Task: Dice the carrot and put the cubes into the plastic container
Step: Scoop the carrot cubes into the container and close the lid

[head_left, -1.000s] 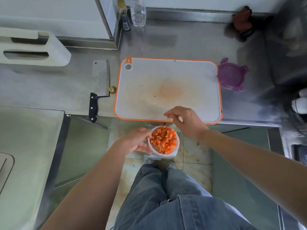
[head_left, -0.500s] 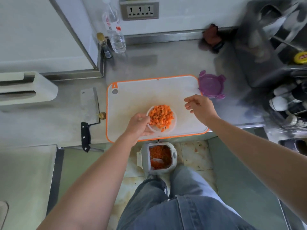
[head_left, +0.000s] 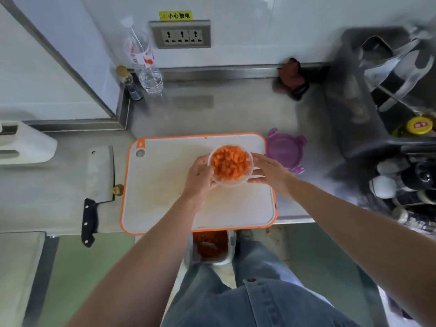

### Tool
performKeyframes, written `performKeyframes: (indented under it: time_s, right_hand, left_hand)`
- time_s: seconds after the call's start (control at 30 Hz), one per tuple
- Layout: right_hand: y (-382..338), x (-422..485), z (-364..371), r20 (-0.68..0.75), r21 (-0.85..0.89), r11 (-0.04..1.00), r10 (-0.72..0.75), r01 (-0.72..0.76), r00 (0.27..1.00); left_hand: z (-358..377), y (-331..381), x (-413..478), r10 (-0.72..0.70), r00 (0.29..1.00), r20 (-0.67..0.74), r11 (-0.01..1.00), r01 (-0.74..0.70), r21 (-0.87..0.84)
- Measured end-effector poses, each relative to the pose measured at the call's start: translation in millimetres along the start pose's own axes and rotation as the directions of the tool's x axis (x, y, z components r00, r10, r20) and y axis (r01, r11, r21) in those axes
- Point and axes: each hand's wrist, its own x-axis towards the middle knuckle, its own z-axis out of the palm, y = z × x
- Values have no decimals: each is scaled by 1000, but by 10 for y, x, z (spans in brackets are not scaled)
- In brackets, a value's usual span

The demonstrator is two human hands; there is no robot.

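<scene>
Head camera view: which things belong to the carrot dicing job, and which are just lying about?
Job: plastic container, carrot cubes, cutting board, cleaver, purple lid.
Lying about: water bottle, small dark bottle, wall socket, yellow-lidded jar.

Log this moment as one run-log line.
plastic container: filled with carrot cubes, over cutting board | left hand: grips container | right hand: flat against its side | purple lid: off, right of board
</scene>
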Motion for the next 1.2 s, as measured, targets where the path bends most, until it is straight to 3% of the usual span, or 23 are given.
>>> performKeyframes:
  time_s: [0.07, 0.13, 0.17, 0.23, 0.3, 0.43, 0.53, 0.6, 0.7, 0.87, 1.0, 1.2]
  right_hand:
    - [-58, 61, -79, -6, -98, 995, 22, -23, 1000]
    - [-76, 148, -167, -59, -320, 947, -41, 20, 997]
    - [-81, 189, -226, -90, -481, 875, -115, 58, 989]
    - [-67, 256, -337, -89, -768, 633, -260, 100, 962]
    - [-55, 256, -385, -71, -868, 487, -311, 95, 948]
    - [-67, 219, -360, -211, -933, 357, -420, -53, 883]
    - [-34, 240, -434, -268, -931, 326, -314, -162, 911]
    - [1, 251, -512, -207, -939, 322, -257, -118, 944]
    - [50, 184, -565, -143, -961, 271, -305, -58, 942]
    - [111, 49, -614, -160, -962, 264, -324, -73, 933]
    - [147, 16, -648, -128, -936, 351, -355, 5, 926]
    - [209, -20, -517, -66, -968, 252, -280, 6, 958]
  left_hand:
    - [89, 15, 41, -52, 998, -40, 998, 53, 33]
    - [180, 23, 66, -119, 988, -99, 992, 122, 26]
    - [217, 20, 80, -145, 981, -130, 989, 149, 16]
    - [265, 21, 98, -174, 969, -176, 984, 177, 4]
    - [281, 23, 116, -180, 963, -201, 983, 182, -10]
    - [277, 33, 115, -188, 957, -221, 981, 192, -6]
    - [283, 48, 92, -205, 956, -208, 977, 211, 8]
    - [286, 62, 83, -217, 955, -201, 973, 227, 31]
    - [276, 63, 62, -212, 956, -204, 962, 241, 127]
    - [248, 56, -11, -135, 973, -188, 922, 193, 335]
    - [231, 71, -66, -119, 980, -161, 918, 171, 359]
    - [179, 89, -96, -123, 988, -97, 918, 150, 366]
